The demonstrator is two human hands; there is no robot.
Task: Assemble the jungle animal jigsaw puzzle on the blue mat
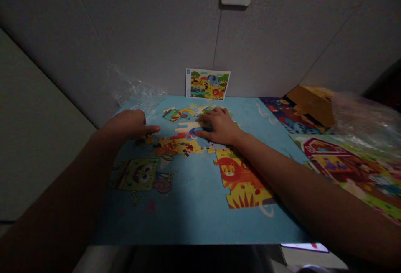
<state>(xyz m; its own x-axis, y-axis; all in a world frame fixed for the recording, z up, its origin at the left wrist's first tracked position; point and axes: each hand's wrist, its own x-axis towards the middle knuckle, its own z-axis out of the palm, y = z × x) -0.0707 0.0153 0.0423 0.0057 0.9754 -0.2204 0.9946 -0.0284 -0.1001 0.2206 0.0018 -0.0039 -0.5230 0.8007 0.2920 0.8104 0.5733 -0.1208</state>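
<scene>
My left hand (130, 123) is over the left side of the table, its thumb stretched to the right and its other fingers curled under. Just below the thumb shows a small yellow puzzle piece (148, 139); whether the fingers touch it is hidden. My right hand (221, 126) lies palm down with spread fingers on the joined part of an animal jigsaw puzzle (188, 144), covering some of it. Nearer to me, a lion section of the puzzle (232, 172) extends under my right forearm. Several loose puzzle pieces (175, 114) lie behind the joined part.
A picture card (208, 84) of the animal scene leans on the wall. Clear plastic wrap (138, 93) sits at the table's (188, 210) back left. On the right are a farm picture (332, 156), a brown cardboard box (313, 103) and more plastic wrap (369, 116).
</scene>
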